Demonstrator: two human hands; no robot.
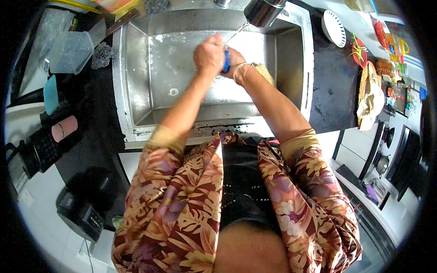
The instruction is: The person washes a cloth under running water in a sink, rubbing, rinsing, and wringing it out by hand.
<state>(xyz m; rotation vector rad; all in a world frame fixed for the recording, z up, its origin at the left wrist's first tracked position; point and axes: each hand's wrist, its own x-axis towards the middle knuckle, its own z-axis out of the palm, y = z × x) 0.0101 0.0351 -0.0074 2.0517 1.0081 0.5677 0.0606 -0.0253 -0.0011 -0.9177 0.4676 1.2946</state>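
Observation:
Both of my hands are together over the steel sink (170, 116), in the stream of water from the black faucet (263, 12). My left hand (209, 55) is closed, its fingers curled against a small blue object (226, 62). On the other side of this object, my right hand (235, 60) is closed on it too, with a bangle at the wrist. What kind of thing it is cannot be made out, as the hands cover most of it. A yellowish scrubbing pad (263, 73) shows in the sink beside my right wrist.
Left of the sink are a dark mesh scourer (103, 55), a clear plastic container (72, 52) and a pink cylinder (64, 128). A black appliance (79, 211) stands nearer me. To the right are a striped bowl (334, 28), a red dish (358, 52) and a crumpled cloth (370, 98).

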